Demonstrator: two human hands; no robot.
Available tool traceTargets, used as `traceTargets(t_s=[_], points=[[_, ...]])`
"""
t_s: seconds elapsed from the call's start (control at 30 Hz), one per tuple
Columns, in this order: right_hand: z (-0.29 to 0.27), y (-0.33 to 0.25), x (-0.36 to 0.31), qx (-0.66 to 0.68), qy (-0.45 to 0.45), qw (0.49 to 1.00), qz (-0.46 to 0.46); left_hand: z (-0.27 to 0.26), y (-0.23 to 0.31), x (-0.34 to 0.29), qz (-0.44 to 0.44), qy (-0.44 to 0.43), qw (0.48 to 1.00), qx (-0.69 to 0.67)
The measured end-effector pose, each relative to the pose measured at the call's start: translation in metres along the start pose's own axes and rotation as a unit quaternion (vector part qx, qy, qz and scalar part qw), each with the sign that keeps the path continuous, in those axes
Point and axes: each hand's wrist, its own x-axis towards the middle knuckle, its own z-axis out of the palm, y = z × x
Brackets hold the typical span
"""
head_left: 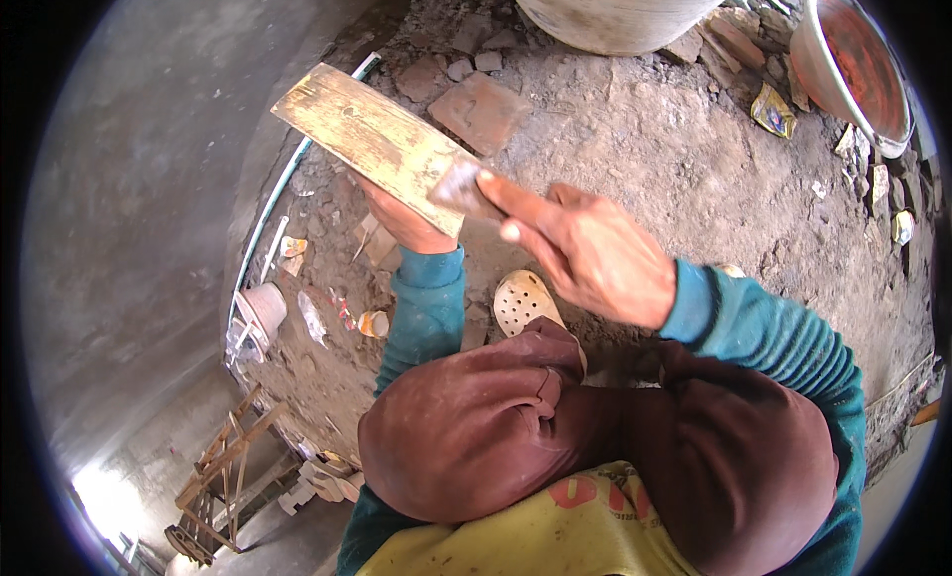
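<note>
Board (362, 140) | long axis slants away leftward | left fingers (380, 201) clasp it; right fingers (524, 203), tool (456, 187)

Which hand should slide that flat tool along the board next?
Probably the right hand: it holds the flat tool over the near end of the wooden board. The left hand is busy holding the board from beneath.

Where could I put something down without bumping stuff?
The widest bare patch is the dirt floor below the big pale tub, between the reddish flat tile and the crumpled wrapper, above the right hand; it looks bumpy. It's crowded around the bucket, with rubble, and between the thin pipe and left sleeve, where litter lies.
</note>
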Motion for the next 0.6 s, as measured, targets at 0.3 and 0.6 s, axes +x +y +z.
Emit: traceTargets(t_s=[0.3,0.6], points=[[-0.007,-0.003,-0.01,-0.025,-0.02,0.999,0.015,0.007,-0.005,-0.002,-0.017,0.004,1.0,-0.017],[-0.009,-0.002,-0.009,-0.02,-0.022,0.999,0.015,0.005,0.007,-0.006,-0.009,-0.003,1.0,-0.013]])
